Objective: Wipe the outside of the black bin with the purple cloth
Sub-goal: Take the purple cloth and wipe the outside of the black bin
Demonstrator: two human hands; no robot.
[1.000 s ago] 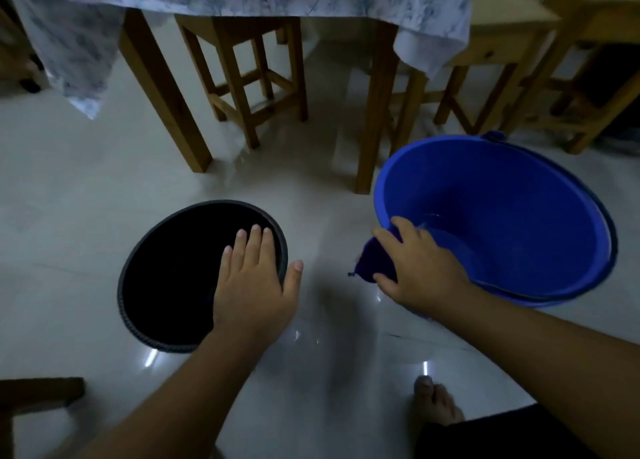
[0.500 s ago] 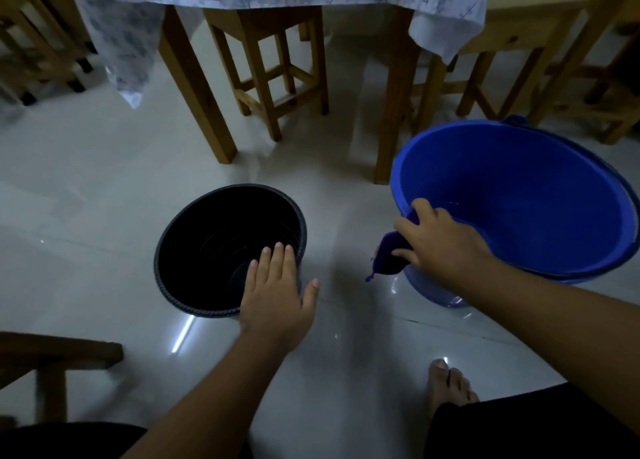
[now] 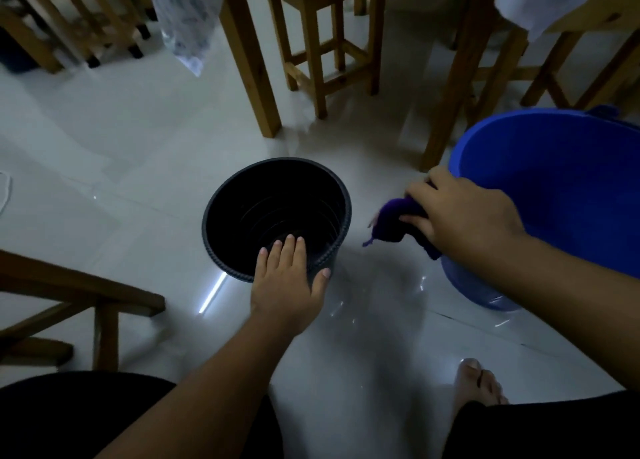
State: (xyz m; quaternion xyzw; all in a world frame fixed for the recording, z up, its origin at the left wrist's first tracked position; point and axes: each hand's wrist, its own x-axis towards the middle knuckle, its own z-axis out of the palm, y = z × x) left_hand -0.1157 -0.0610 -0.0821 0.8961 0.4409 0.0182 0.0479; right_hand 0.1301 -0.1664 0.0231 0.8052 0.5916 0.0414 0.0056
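- Left hand (image 3: 287, 282) lay on the near rim of the black bin (image 3: 277, 216), palm down, fingers (image 3: 289, 250) loosely spread and reaching over the edge into the opening, thumb out against the outer wall; it was open and resting there rather than gripping anything.
- Right hand (image 3: 464, 216) was closed around the purple cloth (image 3: 394, 224), which was bunched up, with a loose end hanging out to the left of the knuckles.
- That cloth was held in the air between the bin and the blue tub (image 3: 554, 195), apart from the bin's side and just beside the tub's left rim; whether it touched the tub I could not tell.
- The bin stood upright on the floor (image 3: 104, 167), pale glossy tiles that caught streaks of light near the bin's base.
- The tub sat on the same floor to the right, well larger than the bin, its far side cut off by the edge of view.
- Beyond them stood a wooden stool (image 3: 322, 43) and the legs of a bench (image 3: 249, 53) draped with a patterned cloth (image 3: 183, 18); more wooden furniture showed at the far left and right.
- A bare foot (image 3: 474, 386) rested on the tiles at lower right, and the room was dim.
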